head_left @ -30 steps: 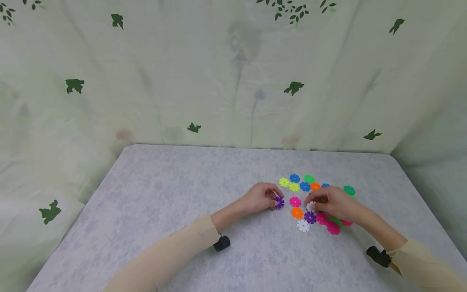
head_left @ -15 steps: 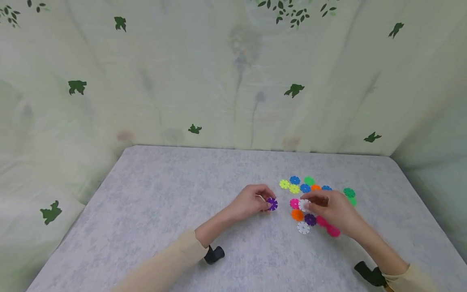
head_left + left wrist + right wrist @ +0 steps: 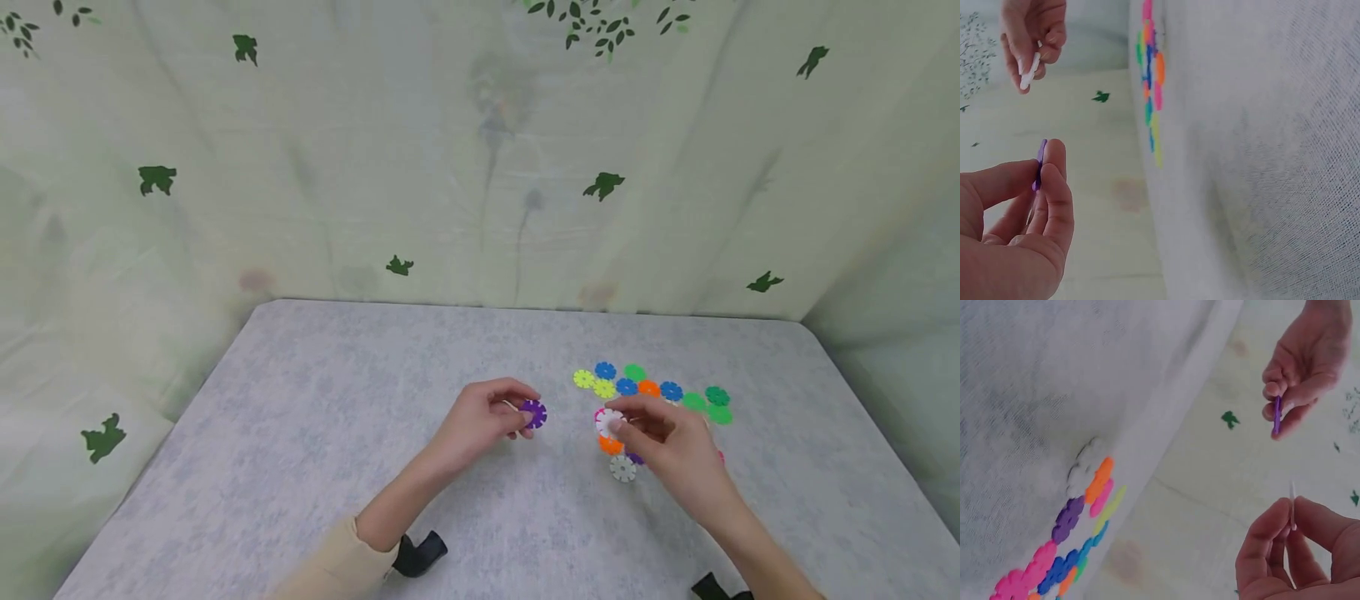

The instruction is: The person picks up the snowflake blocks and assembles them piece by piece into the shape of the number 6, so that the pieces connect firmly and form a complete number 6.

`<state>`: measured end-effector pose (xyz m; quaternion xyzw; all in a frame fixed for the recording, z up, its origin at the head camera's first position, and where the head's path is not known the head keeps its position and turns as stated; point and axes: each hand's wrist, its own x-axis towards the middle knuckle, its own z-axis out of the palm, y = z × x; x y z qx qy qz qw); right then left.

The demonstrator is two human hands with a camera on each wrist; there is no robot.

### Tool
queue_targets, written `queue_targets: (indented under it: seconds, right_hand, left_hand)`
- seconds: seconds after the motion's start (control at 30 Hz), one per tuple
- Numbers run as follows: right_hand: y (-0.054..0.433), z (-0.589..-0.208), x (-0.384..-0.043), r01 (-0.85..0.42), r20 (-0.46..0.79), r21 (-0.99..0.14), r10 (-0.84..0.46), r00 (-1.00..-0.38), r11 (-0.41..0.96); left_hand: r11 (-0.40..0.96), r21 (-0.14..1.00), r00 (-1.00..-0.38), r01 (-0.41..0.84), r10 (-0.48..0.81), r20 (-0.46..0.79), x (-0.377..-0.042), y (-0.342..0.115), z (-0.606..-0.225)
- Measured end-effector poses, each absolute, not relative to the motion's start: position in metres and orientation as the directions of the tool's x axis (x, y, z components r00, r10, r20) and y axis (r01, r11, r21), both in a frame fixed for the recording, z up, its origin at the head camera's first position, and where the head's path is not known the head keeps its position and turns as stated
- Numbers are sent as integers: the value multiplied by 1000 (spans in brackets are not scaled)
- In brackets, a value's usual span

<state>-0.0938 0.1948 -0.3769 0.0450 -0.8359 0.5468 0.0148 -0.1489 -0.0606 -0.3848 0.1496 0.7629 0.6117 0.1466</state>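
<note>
My left hand point(image 3: 480, 421) pinches a purple notched plastic disc point(image 3: 535, 414) between thumb and fingers, raised over the table. In the left wrist view the purple disc point(image 3: 1040, 164) stands edge-on, and a thin pale edge shows lower down among the fingers. To the right, my right hand point(image 3: 678, 446) pinches a white notched disc point(image 3: 607, 422) by its rim. The right wrist view shows this white disc point(image 3: 1292, 506) edge-on, facing the purple one across a gap. Part of the loose discs is hidden behind the right hand.
Several loose notched discs lie on the grey table point(image 3: 360, 375), around and beyond the right hand: a yellow one point(image 3: 583, 379), a green one point(image 3: 718, 414), an orange one point(image 3: 611, 446) and a white one point(image 3: 622, 468). A pale printed curtain point(image 3: 450, 167) hangs behind the table.
My left hand has drawn left and nearer with the purple disc. The right hand has lifted the white disc off the group and brought it left and nearer.
</note>
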Motion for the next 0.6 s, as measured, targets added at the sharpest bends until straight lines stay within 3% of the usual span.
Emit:
queue_targets:
  seconds: [0.2,0.6]
  right_hand:
    - [176,-369,-79,-84,81,-930,-24,-996,358]
    - [155,-366,-69,-92,110,-944,39,-993,318]
  left_hand:
    - [153,987,-932,45,362,-14,-133,-70,-378]
    - [20,997,-934,-76,348,-78,-109,-76,-375]
